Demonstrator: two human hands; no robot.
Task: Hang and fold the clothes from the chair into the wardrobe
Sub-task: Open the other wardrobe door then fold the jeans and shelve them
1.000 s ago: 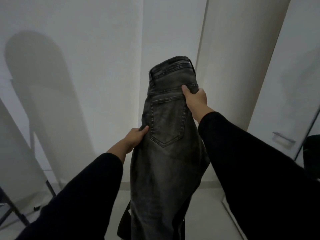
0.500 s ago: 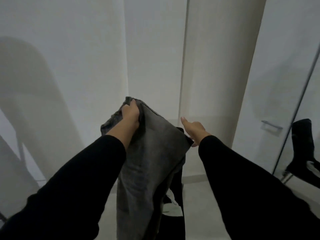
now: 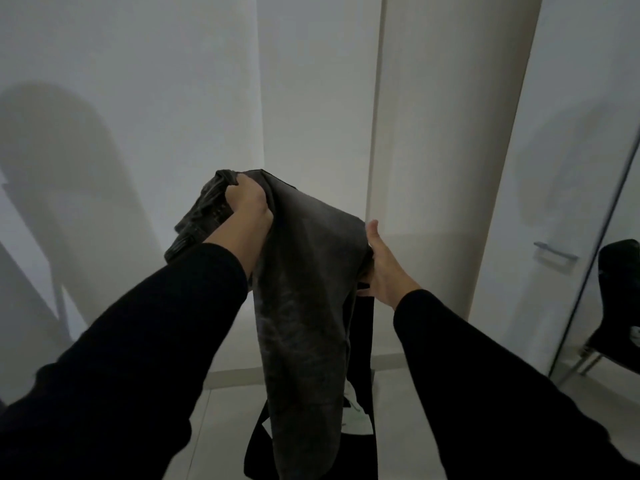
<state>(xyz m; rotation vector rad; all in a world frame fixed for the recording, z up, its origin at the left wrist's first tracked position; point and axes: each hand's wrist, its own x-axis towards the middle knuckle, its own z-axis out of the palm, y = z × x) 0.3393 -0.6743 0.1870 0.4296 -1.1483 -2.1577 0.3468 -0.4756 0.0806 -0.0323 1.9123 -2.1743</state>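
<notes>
A pair of dark grey jeans (image 3: 304, 306) hangs in front of me, doubled over at the top with the legs dropping toward the floor. My left hand (image 3: 247, 206) grips the bunched waistband end at the upper left. My right hand (image 3: 379, 265) holds the folded edge on the right, thumb up and fingers behind the cloth. A black garment with a white label (image 3: 360, 403) hangs behind the jeans. The chair (image 3: 616, 306) with dark clothing stands at the far right. A white wardrobe door with a metal handle (image 3: 554, 252) is on the right.
White walls and a cream panel (image 3: 433, 133) fill the background, with a baseboard and pale floor (image 3: 225, 410) below. A thin metal rail (image 3: 595, 244) runs diagonally beside the chair.
The jeans were held upright by the waistband, then folded over. My left hand now holds the waistband end lower, and my right hand has closed onto the fold's right edge.
</notes>
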